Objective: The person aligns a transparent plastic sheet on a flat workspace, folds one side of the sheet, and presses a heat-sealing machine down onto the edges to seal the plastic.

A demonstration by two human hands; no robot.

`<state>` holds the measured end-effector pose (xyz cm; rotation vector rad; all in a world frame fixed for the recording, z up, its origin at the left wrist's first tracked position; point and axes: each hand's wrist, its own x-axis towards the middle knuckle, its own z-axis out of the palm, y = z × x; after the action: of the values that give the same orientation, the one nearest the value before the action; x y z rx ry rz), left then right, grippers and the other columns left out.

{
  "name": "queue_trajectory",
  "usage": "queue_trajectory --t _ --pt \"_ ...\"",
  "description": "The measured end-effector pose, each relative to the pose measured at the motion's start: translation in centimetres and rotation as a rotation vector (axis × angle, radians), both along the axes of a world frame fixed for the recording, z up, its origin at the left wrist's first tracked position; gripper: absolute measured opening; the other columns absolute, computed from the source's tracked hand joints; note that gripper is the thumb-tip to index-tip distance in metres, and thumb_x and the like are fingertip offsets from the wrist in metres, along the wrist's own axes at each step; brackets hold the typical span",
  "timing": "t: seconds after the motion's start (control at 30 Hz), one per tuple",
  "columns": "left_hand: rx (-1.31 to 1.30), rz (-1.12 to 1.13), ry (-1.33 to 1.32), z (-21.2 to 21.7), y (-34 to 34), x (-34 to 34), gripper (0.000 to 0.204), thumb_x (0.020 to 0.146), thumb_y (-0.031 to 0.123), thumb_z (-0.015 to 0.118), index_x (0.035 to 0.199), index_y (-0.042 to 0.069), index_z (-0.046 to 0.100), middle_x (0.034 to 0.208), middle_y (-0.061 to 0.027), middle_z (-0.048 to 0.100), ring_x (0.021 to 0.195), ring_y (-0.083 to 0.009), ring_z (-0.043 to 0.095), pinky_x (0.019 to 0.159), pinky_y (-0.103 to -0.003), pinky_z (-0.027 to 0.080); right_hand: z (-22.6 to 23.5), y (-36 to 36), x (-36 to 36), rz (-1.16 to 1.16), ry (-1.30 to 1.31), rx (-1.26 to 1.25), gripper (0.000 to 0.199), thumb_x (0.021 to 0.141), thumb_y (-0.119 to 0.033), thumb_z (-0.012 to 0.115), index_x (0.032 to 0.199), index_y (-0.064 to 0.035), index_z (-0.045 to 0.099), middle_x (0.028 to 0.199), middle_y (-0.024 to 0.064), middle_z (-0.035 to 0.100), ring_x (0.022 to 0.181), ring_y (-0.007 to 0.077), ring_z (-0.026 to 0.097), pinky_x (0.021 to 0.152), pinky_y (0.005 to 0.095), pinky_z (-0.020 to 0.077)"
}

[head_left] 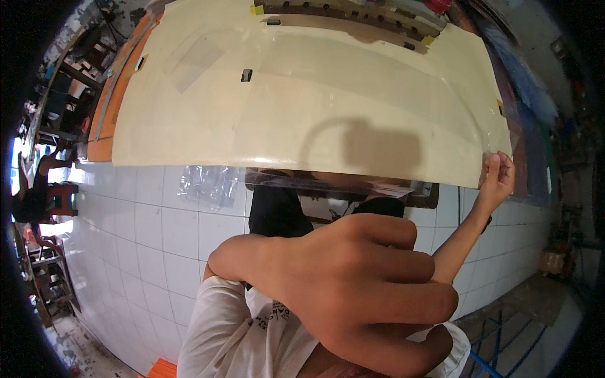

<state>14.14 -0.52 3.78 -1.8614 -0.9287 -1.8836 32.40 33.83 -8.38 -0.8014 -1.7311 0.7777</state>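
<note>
My right hand (pixel 499 175) is at the near right corner of the table, its thumb and fingers pinched on the edge of a clear plastic sheet (pixel 372 82). This sheet lies over the cream-coloured table cover (pixel 183 132), and its outline shows only faintly. My left hand (pixel 372 290) is raised close in front of me, large in the view, with its fingers curled in. Whatever lies inside those fingers is hidden. A shadow falls on the cover ahead of me.
A long perforated bar (pixel 353 16) runs along the table's far side. Small black pieces (pixel 246 75) sit on the cover, beside a small clear film piece (pixel 196 62) at left. Clear plastic bags (pixel 208 187) lie below the near edge. A red stool (pixel 62 198) stands far left, near another person.
</note>
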Motion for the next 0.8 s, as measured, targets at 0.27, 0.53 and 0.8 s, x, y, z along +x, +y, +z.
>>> queue_trajectory --t 0.27,0.53,0.8 --pt "0.038 -0.150 -0.109 -0.8 -1.8 -0.6 0.015 0.072 0.009 0.073 0.081 0.007 0.061 0.062 -0.0081 0.060 0.042 -0.0145 0.047 0.041 -0.028 0.032 0.0 -0.3 -0.7 0.037 0.092 0.029 0.027 0.095 -0.016 0.070 0.114 0.0019 0.063 0.097 0.0053 0.067 0.083 0.0112 0.061 0.073 0.0254 0.0532" --pt "-0.651 0.687 -0.355 -5.5 -6.9 -10.9 0.006 0.084 -0.001 0.065 0.090 -0.002 0.065 0.077 -0.0074 0.066 0.064 -0.0147 0.057 0.064 -0.026 0.047 1.5 -0.9 -0.3 0.043 0.131 -0.014 0.029 0.095 -0.014 0.070 0.117 0.0021 0.062 0.090 0.0052 0.066 0.075 0.0102 0.059 0.064 0.0249 0.0486" --pt "-0.716 0.727 -0.601 -8.2 -7.9 -14.6 0.012 0.093 0.008 0.064 0.097 -0.003 0.064 0.078 -0.0058 0.065 0.069 -0.0084 0.054 0.064 -0.024 0.045 2.1 -1.4 -1.2 -0.035 0.056 -0.045 0.031 0.093 -0.012 0.071 0.119 0.0011 0.061 0.101 0.0096 0.067 0.084 0.0156 0.063 0.076 0.0272 0.0517"
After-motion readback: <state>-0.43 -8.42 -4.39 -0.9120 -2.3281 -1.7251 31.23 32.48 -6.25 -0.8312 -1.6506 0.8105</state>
